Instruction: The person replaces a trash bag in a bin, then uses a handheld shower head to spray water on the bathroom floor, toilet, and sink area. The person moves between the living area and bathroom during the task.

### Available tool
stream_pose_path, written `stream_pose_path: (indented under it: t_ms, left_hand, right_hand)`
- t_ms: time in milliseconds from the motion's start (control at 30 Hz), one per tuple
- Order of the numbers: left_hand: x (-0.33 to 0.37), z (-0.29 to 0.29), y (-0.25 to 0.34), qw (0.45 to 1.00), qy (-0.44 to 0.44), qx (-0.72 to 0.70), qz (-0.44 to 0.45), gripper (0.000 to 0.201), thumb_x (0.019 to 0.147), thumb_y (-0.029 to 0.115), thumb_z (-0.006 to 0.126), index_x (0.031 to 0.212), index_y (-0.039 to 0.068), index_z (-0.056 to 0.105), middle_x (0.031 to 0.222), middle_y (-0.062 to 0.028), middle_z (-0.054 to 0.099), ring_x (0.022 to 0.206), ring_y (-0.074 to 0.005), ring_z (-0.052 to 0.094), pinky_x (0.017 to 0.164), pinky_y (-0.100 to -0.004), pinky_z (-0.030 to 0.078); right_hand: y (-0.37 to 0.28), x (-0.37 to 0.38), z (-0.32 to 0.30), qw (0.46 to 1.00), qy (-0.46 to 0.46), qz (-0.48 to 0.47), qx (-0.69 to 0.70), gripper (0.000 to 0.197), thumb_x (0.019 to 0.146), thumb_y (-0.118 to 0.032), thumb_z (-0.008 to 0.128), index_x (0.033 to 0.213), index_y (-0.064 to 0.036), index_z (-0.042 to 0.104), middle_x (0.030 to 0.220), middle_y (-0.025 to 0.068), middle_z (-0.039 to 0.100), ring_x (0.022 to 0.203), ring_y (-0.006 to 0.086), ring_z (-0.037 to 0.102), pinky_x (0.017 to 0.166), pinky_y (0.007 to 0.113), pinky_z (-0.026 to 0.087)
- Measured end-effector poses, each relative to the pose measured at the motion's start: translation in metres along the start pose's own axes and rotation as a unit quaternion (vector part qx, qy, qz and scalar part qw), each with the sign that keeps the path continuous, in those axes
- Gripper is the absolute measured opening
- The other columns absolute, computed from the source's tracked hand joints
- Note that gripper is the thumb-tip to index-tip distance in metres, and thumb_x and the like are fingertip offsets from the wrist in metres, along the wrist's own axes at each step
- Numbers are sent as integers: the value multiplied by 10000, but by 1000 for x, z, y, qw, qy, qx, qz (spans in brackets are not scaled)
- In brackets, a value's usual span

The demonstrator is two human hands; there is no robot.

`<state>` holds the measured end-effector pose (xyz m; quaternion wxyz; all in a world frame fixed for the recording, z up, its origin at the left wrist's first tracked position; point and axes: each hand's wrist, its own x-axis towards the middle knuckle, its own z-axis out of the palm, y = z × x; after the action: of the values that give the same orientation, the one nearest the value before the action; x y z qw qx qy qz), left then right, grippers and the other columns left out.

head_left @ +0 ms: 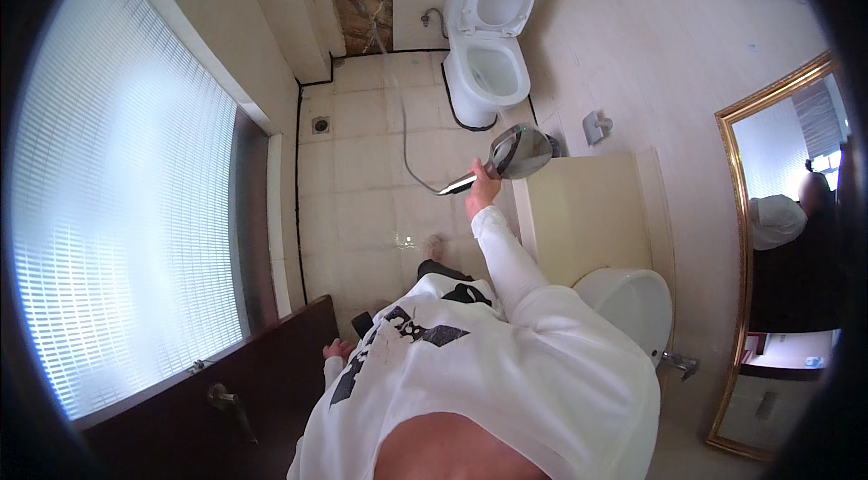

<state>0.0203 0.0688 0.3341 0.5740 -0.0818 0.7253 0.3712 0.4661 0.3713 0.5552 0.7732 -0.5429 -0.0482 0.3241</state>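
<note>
My right hand (484, 188) is wrapped round the handle of a chrome shower head (522, 152), held out ahead of me. The broad, shiny head points to the right, near the toilet and the end of a cream ledge. From the handle's lower end a thin metal hose (406, 144) loops away toward the far wall. My left hand (337, 349) hangs low at my side near the dark door, small in view, with its fingers loosely apart and nothing seen in them.
A white toilet (458, 82) with its lid raised stands at the far wall. On the right are a cream ledge (588, 209), a washbasin (665, 299) and a gold-framed mirror (731, 145). A dark door (289, 362) stands at left. The tiled floor (353, 191) has a drain (321, 125).
</note>
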Motion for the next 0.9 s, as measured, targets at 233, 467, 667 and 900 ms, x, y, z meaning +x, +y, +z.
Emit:
stream_pose_path:
  t_ms: [233,467,667,900]
  left_hand:
    - [2,88,60,997,-43,60,31,598,692,20,484,1157,-6,108,787,-227,505,632,-356,561,554,-501,497]
    - [3,141,70,991,-46,123,29,595,696,23,482,1159,-4,109,797,-228,504,635,-356,561,552,-497,497]
    - [9,146,78,985,-27,165,37,592,700,26,481,1160,-3,110,806,-229,504,638,-357,561,551,-493,496]
    - [24,176,120,976,-40,208,51,589,703,30,479,1161,-1,111,816,-230,504,641,-358,561,550,-489,495]
  right_hand:
    - [2,78,24,997,33,-71,26,239,651,-9,649,666,-74,420,630,-9,439,554,113,433,523,268,370]
    - [-52,144,-1,995,8,-95,-20,196,660,-27,654,671,-72,463,593,-3,465,511,94,425,470,246,340]
    - [-54,147,-3,995,-72,-46,-52,197,669,-63,656,673,-83,460,548,2,487,413,75,408,381,208,286]
    - [-61,149,2,999,-10,-26,-19,197,677,-82,655,689,-85,459,541,18,494,407,72,432,352,198,293]
